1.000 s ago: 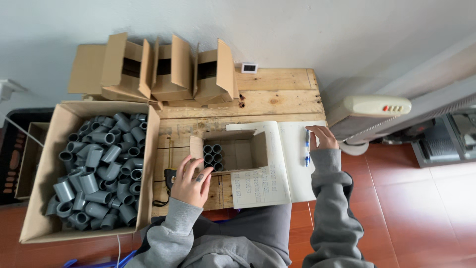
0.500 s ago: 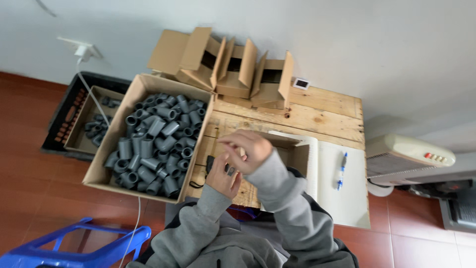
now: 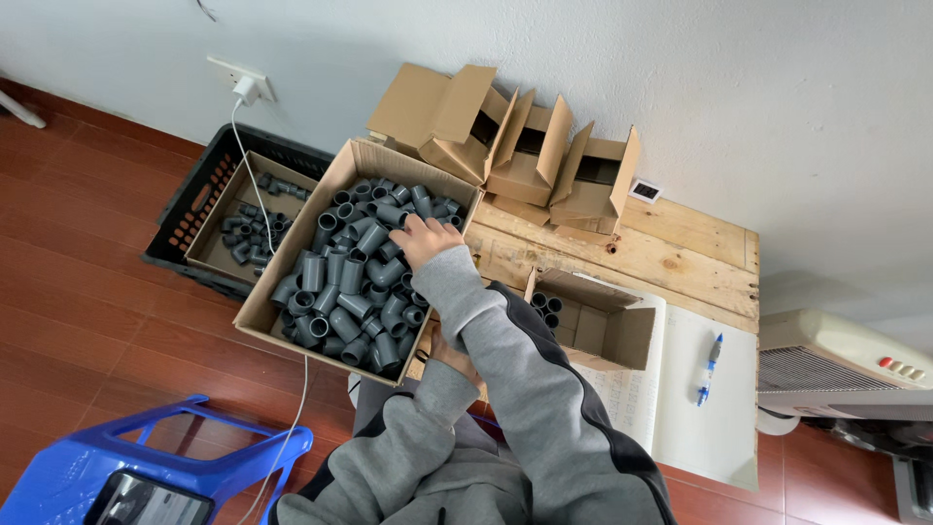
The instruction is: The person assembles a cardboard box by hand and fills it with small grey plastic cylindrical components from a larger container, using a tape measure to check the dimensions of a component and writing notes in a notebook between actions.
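A large cardboard box (image 3: pixel 255 309) on the floor is full of grey pipe fittings (image 3: pixel 335 282). My right hand (image 3: pixel 420 238) reaches across my body into its far right corner, palm down, fingers curled among the fittings; whether it grips one is hidden. My left hand (image 3: pixel 452 355) sits by the box's near right edge, mostly hidden under my right sleeve, so its hold cannot be seen. A small open cardboard box (image 3: pixel 622 335) on the wooden table (image 3: pixel 680 243) holds a few grey fittings (image 3: pixel 546 306).
An open notebook (image 3: pixel 709 418) with a blue pen (image 3: pixel 708 367) lies right of the small box. Three folded cardboard boxes (image 3: pixel 505 136) stand against the wall. A black crate (image 3: pixel 190 209) at left holds more fittings. A blue stool (image 3: pixel 146 457), a white cable (image 3: pixel 255 185) and a white appliance (image 3: pixel 846 360) are nearby.
My view has swung left. My right hand left the notebook, met my left hand in front of me, then reached into the large box of fittings.
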